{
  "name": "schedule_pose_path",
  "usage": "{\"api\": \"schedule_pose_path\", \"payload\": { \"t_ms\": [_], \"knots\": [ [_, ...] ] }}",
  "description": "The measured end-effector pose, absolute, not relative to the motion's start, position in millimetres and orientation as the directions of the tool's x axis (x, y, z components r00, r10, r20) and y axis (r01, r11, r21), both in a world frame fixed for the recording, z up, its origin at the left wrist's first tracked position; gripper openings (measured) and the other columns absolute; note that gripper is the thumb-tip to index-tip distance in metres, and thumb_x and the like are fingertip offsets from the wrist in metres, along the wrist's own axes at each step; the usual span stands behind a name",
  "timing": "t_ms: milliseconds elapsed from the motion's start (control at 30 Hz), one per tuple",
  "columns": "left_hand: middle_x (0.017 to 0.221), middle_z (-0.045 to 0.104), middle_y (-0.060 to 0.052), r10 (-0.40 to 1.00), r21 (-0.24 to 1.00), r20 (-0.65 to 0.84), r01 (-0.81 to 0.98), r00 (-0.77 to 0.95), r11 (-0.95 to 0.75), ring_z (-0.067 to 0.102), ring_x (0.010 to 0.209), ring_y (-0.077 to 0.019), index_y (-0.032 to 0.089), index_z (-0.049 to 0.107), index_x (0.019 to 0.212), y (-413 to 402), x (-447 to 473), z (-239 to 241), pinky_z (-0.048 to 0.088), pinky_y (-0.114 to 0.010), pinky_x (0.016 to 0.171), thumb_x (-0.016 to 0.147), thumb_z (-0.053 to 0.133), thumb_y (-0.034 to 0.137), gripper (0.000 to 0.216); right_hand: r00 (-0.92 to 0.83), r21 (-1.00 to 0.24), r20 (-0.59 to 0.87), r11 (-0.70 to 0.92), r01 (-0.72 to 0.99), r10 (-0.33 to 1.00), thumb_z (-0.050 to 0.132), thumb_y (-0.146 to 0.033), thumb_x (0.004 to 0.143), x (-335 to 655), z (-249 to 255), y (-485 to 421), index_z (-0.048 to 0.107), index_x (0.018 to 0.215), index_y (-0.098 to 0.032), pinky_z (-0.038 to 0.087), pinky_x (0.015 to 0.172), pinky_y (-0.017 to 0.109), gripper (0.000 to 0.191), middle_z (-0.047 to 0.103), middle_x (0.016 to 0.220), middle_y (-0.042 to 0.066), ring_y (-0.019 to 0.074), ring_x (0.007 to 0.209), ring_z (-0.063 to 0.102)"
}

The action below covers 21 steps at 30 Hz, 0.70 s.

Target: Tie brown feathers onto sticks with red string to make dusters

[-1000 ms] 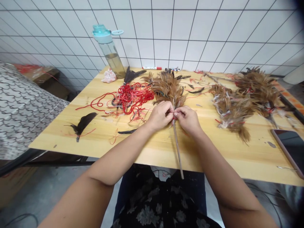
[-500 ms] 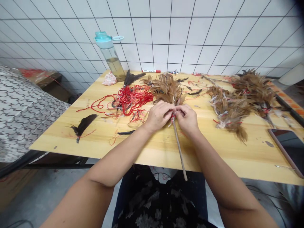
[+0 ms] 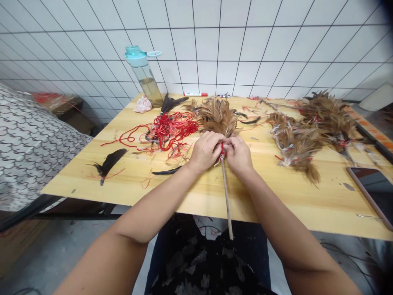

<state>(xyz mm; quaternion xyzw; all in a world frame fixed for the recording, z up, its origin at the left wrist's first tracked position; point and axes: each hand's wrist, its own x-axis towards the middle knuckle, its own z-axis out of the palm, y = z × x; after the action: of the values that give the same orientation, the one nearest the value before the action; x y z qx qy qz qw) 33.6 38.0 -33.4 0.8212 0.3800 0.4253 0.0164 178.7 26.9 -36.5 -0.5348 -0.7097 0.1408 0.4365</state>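
Note:
A feather duster [image 3: 217,116] lies in front of me, its brown feathers fanned toward the wall. Its thin wooden stick [image 3: 227,196] points at me and runs past the table's near edge. Closed around the base of the feathers from the left is my left hand [image 3: 205,152]. From the right, my right hand [image 3: 238,155] pinches at the same spot, fingertips meeting those of the left. Between them shows a red string binding [image 3: 222,151] with whitish strands. What exactly the fingertips press on is hidden.
Tangled red string [image 3: 172,129] lies left of the feathers, near a water bottle [image 3: 149,84]. A black feather tuft [image 3: 111,163] is at left. More brown feather bundles [image 3: 297,139] lie at right, beyond a phone [image 3: 373,188]. Markers [image 3: 195,94] rest by the tiled wall.
The stick's near end has swung a little left. My right hand has shifted slightly left and down, and more of the red binding shows. Both hands stay at the feather base.

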Motion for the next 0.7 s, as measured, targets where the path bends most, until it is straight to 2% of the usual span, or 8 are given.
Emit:
{"api": "schedule_pose_path", "payload": {
  "t_ms": [200, 467, 700],
  "knots": [
    [0.085, 0.058, -0.004, 0.662, 0.443, 0.716, 0.587, 0.223, -0.677, 0.054, 0.081, -0.0154, 0.018, 0.059, 0.088, 39, 33, -36, 0.043, -0.028, 0.076, 0.085, 0.05, 0.015, 0.01, -0.023, -0.806, 0.423, 0.388, 0.447, 0.906, 0.054, -0.022, 0.079, 179, -49, 32, 0.062, 0.078, -0.019, 0.047, 0.076, 0.034, 0.009, 0.059, 0.079, 0.004, 0.0181, 0.075, 0.057],
    [0.081, 0.06, -0.001, 0.733, 0.601, 0.649, 0.455, 0.202, -0.657, 0.055, 0.075, -0.0121, 0.018, 0.057, 0.083, 36, 34, -32, 0.045, -0.025, 0.07, 0.081, 0.055, 0.012, 0.007, 0.04, -0.881, 0.359, 0.324, 0.346, 0.933, 0.059, -0.027, 0.075, 178, -47, 32, 0.065, 0.086, -0.018, 0.048, 0.067, 0.031, 0.015, 0.06, 0.074, 0.002, 0.0156, 0.068, 0.053],
    [0.081, 0.061, -0.001, 0.7, 0.545, 0.667, 0.474, 0.255, -0.692, 0.056, 0.078, -0.0134, 0.018, 0.058, 0.084, 39, 31, -33, 0.044, -0.027, 0.074, 0.084, 0.054, 0.015, 0.005, 0.058, -0.971, 0.218, 0.211, 0.112, 0.974, 0.062, -0.031, 0.07, 177, -40, 31, 0.06, 0.078, -0.019, 0.046, 0.06, 0.027, 0.015, 0.059, 0.07, 0.0, 0.0128, 0.062, 0.052]
  ]
}}
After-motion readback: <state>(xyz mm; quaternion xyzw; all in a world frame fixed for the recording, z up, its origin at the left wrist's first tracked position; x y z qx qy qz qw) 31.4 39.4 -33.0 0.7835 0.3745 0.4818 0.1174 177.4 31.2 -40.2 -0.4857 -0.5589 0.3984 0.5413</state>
